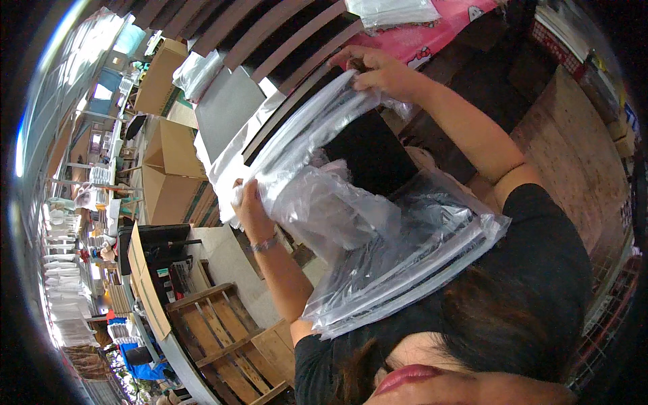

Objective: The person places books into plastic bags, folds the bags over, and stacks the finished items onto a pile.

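Observation:
A see-through plastic bag [290, 152] is stretched between my two hands, its bunched upper edge running up to the right. My left hand [251, 210] is closed round the bag's left end; part of its fingers is hidden by plastic. My right hand [385, 73] grips the other end, its fingers curled over the edge. Crumpled folds hang down, and the bag's lower part [412, 260] spreads across my lap and chest. Just beyond the stretched edge lies a dark brown board [287, 118], close along the plastic; whether they touch I cannot tell.
Several dark brown boards [270, 34] stand in a row at the top. A grey panel [229, 111] lies on white material beside them. Pink patterned cloth [452, 34] is at the upper right. Cardboard boxes [172, 165] stand left, and a wooden pallet [223, 337] lies lower left.

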Tool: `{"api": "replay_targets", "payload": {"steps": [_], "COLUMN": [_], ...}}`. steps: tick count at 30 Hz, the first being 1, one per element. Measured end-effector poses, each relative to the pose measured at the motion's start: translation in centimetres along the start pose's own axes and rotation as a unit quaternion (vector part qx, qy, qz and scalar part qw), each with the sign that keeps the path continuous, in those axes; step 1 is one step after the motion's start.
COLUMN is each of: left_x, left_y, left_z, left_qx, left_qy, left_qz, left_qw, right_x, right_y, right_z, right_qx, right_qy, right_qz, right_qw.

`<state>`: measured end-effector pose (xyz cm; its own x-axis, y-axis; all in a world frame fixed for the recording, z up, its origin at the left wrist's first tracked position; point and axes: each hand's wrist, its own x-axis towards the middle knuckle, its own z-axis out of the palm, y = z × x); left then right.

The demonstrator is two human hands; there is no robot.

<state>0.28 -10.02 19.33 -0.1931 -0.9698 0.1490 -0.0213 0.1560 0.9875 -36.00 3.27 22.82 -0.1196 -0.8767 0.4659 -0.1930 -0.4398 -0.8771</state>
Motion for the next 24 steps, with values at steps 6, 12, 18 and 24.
{"api": "replay_targets", "payload": {"steps": [6,12,18,24], "left_x": [-3.7,-10.0,-6.9,-6.2], "left_y": [2.6,8.6,9.5,7.6], "left_z": [5.2,5.5,-1.1,-1.4], "left_qx": [0.241,0.175,0.344,0.163], "left_qy": [0.028,0.105,-0.094,-0.310], "left_qz": [0.082,0.258,-0.022,-0.257], "left_qw": [0.967,0.944,0.934,0.901], "right_x": [-3.1,-5.1,-6.2,-7.0], "right_y": [0.6,-5.3,-7.0,-7.3], "right_z": [2.3,0.5,-0.2,-1.1], "right_qx": [-0.385,-0.021,0.055,0.115], "right_qy": [0.159,0.020,-0.092,-0.125], "right_qz": [-0.155,0.085,0.230,0.291], "right_qw": [0.896,0.996,0.967,0.942]}}
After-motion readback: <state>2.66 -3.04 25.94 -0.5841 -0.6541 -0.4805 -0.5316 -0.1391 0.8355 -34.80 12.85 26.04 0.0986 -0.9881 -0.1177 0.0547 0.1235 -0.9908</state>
